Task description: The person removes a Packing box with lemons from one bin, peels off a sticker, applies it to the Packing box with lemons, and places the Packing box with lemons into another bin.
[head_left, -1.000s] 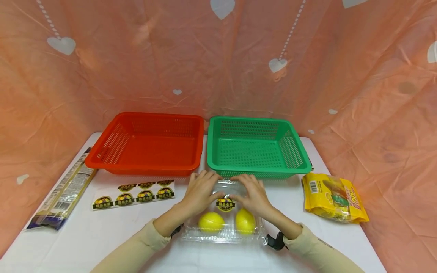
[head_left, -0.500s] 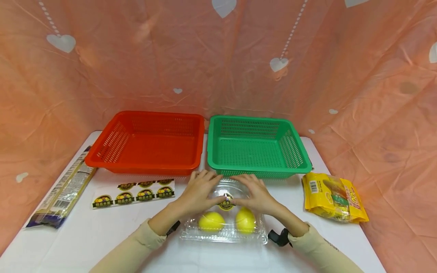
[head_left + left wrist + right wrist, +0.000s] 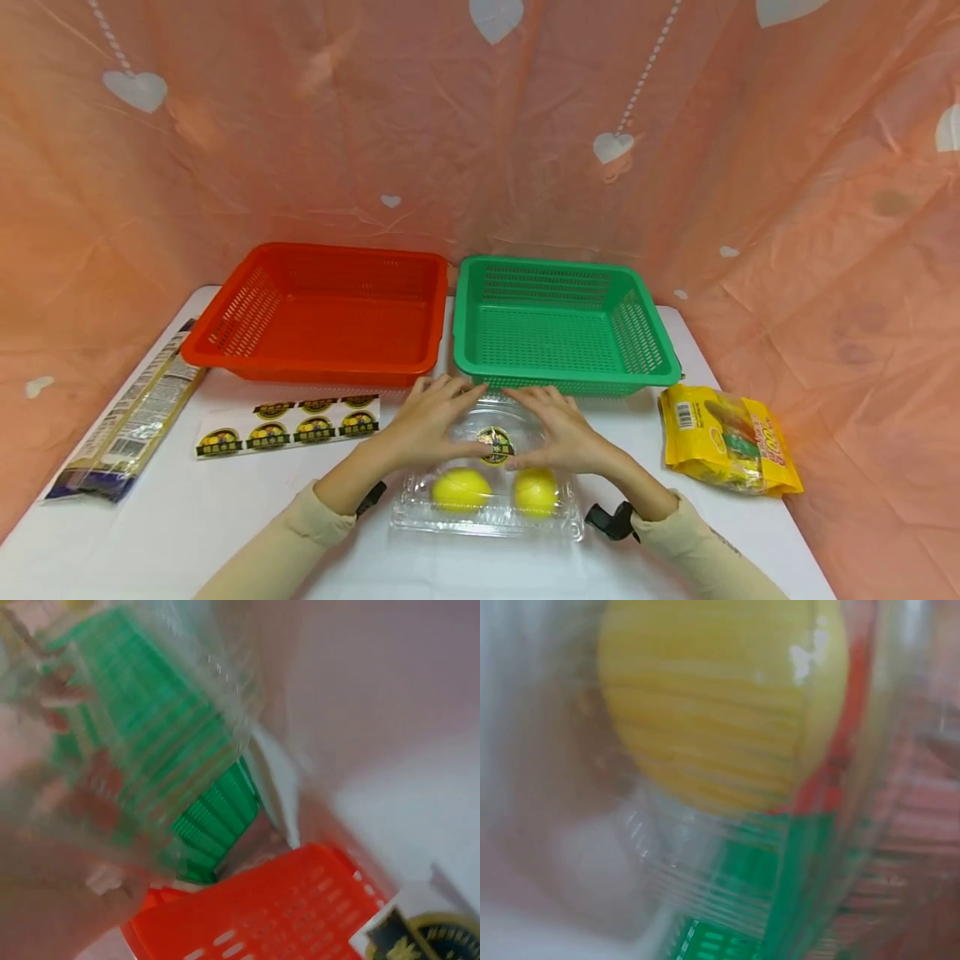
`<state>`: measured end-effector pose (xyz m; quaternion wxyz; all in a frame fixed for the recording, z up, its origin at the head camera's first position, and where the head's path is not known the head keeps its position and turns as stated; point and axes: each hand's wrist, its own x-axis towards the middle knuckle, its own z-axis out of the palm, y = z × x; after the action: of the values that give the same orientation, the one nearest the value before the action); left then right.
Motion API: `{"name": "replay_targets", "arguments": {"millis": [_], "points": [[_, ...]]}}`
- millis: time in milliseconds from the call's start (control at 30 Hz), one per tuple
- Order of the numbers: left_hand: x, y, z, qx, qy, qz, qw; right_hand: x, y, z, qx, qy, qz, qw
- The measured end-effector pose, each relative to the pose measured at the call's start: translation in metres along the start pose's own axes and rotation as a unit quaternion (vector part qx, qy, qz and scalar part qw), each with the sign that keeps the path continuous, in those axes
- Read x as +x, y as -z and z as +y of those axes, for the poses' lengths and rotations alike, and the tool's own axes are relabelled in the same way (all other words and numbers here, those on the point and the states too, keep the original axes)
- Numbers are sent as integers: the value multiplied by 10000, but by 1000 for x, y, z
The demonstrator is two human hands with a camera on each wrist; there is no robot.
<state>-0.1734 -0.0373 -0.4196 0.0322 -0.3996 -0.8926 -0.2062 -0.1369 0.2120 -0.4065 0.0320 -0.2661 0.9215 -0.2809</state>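
Observation:
A clear plastic clamshell box lies on the white table before me, with two yellow lemons inside. A round fruit sticker is on its lid. My left hand holds the box from the left, fingers bent over the far edge and thumb at the sticker. Opposite it, my right hand holds the right side the same way, its thumb near the sticker's lower edge. One lemon fills much of the right wrist view through the plastic. Fingertips at the far side are partly hidden in the head view.
Behind the box stand a red basket and a green basket. A sheet of several stickers lies left of the box, with a long gold-and-blue package farther left. At the right is a yellow bag.
Both thumbs have slid down the lid toward me, uncovering more of the sticker. The fingers stay at the far edge, and the box hardly shifts.

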Motion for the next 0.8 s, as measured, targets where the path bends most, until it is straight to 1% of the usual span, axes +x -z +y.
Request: {"name": "replay_targets", "arguments": {"millis": [67,133,200,267,333,400,467,500,533,567,600,633,700,733,800], "points": [[-2,-1,-1,-264,93,326,9991,1,1,-1,13,-9,-54,10000],[-4,-2,-2,-626,173,747,9951,2,2,-2,11,-28,-85,10000],[-6,-2,-3,-1083,200,1163,9871,3,4,-2,127,-54,-102,9999],[-10,-1,-4,-1437,238,1508,9778,3,7,-3,424,-114,-73,9990],[-15,2,-6,-1676,306,1748,9697,3,12,-1,832,-171,20,9964],[-20,4,-8,-1730,419,1917,9652,1,19,2,1233,-189,225,9919],[-28,6,-10,-1707,590,1993,9631,-1,26,8,1602,-263,608,9849],[-32,7,-11,-1687,704,1970,9632,-3,30,12,1749,-310,899,9800],[-36,8,-11,-1644,838,1909,9641,-4,35,15,1899,-371,1242,9732],[-41,8,-11,-1591,996,1809,9654,-6,39,19,2043,-448,1648,9639],[-45,9,-10,-1587,1171,1663,9662,-8,43,23,2194,-546,2111,9510],[-50,9,-9,-1623,1336,1488,9663,-10,47,28,2272,-664,2601,9361],[-57,9,-6,-1795,1684,1117,9628,-15,55,36,2349,-874,3539,9011],[-60,9,-5,-1918,1847,947,9592,-18,59,41,2386,-1015,3944,8816],[-66,9,-1,-2211,2096,676,9501,-23,67,51,2280,-1380,4595,8473]]}}
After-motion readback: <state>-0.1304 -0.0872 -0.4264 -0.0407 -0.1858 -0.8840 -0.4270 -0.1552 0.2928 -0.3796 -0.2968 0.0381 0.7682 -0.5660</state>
